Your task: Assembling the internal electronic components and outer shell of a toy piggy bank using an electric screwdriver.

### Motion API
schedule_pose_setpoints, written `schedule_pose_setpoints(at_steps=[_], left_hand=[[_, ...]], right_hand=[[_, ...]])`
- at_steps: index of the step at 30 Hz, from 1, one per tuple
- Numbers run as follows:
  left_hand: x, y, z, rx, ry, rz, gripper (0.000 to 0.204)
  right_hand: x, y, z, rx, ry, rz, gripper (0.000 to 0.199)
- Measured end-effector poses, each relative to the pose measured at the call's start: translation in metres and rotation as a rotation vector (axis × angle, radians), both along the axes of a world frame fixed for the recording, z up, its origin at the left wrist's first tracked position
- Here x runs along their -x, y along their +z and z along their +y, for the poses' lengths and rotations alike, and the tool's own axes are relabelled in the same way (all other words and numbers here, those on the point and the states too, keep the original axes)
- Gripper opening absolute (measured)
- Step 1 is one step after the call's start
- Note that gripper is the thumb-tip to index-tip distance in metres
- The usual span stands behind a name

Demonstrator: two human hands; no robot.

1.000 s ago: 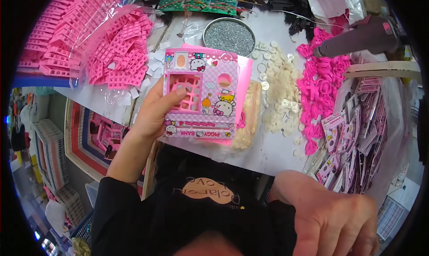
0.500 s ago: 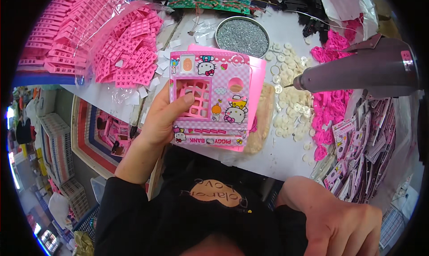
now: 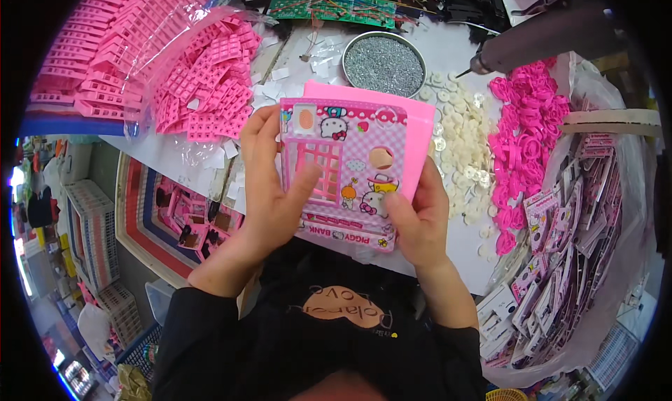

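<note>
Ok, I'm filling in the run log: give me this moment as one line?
left hand: grips pink toy box, thumb on grille | right hand: holds box's lower right corner | box: above table edge

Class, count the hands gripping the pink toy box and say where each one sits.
2. The left hand grips the pink toy box on its left side, and the right hand holds its lower right corner.
</note>
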State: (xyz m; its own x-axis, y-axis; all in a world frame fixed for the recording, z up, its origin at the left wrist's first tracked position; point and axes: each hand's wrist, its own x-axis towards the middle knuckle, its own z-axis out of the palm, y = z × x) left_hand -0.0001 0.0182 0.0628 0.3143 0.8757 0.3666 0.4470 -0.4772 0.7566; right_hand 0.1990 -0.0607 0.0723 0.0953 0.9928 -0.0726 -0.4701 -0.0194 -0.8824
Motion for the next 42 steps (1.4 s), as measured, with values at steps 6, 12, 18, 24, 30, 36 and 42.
schedule_pose_setpoints(at_steps=[6,12,18,24,30,36,42], left_hand=[[-0.014,0.002,-0.004,0.076,0.027,-0.209,0.127],[-0.003,0.006,0.001,0.089,-0.02,-0.221,0.139],[-0.011,0.012,-0.003,0.272,-0.188,0.021,0.133],[-0.013,-0.014,-0.003,0.263,-0.165,-0.174,0.121],[-0.012,-0.007,-0.007,0.317,-0.129,-0.137,0.121],[-0.01,-0.001,-0.012,0.28,-0.101,-0.036,0.122],[-0.007,0.001,-0.014,0.35,-0.09,-0.097,0.121]], right_hand=[[0.013,-0.001,0.002,-0.189,-0.073,-0.22,0.047],[0.004,0.0,0.003,-0.133,-0.109,-0.171,0.044],[-0.003,0.003,0.008,-0.154,-0.028,-0.225,0.045],[-0.002,0.001,0.006,-0.086,0.025,-0.247,0.054],[0.001,0.001,0.009,-0.137,0.008,-0.351,0.065],[0.0,-0.004,0.008,-0.186,0.013,-0.32,0.065],[0.001,-0.001,0.008,-0.168,0.043,-0.392,0.061]])
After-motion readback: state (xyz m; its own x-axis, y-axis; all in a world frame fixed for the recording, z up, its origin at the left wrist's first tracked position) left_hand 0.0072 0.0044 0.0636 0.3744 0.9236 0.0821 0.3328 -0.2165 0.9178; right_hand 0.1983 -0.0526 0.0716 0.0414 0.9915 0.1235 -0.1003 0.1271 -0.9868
